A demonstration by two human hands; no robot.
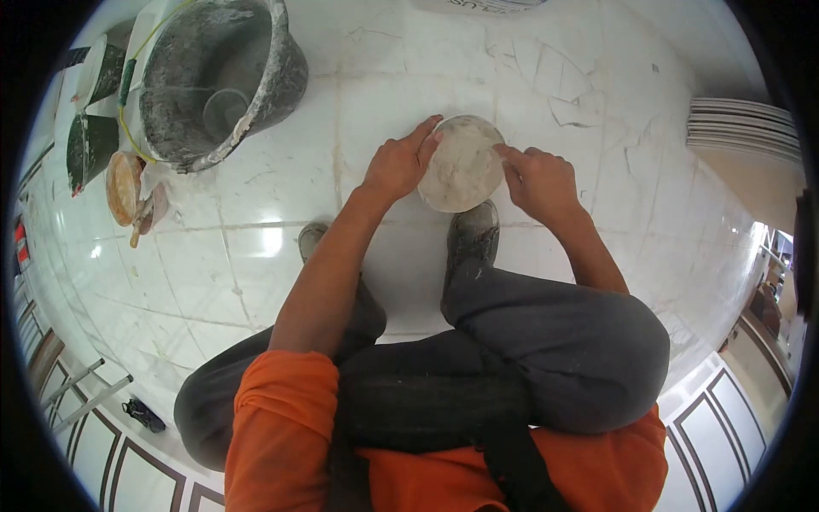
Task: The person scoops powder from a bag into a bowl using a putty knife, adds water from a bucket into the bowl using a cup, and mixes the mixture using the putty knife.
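Observation:
A round tub, its top pale and mottled whitish-grey, is in front of my right shoe. It looks like a container of plaster-like material, but I cannot tell how deep it is. My left hand grips its left rim, thumb over the edge and fingers along the outside. On the opposite rim, my right hand is closed, with the thumb and index finger at the edge and the other fingers curled. The tub's underside is hidden from this angle.
A large plaster-smeared bucket with a round vessel inside stands at upper left. Beside it are a green tub and an orange-brown round dish. Stacked tiles lie at right; a ladder is lower left.

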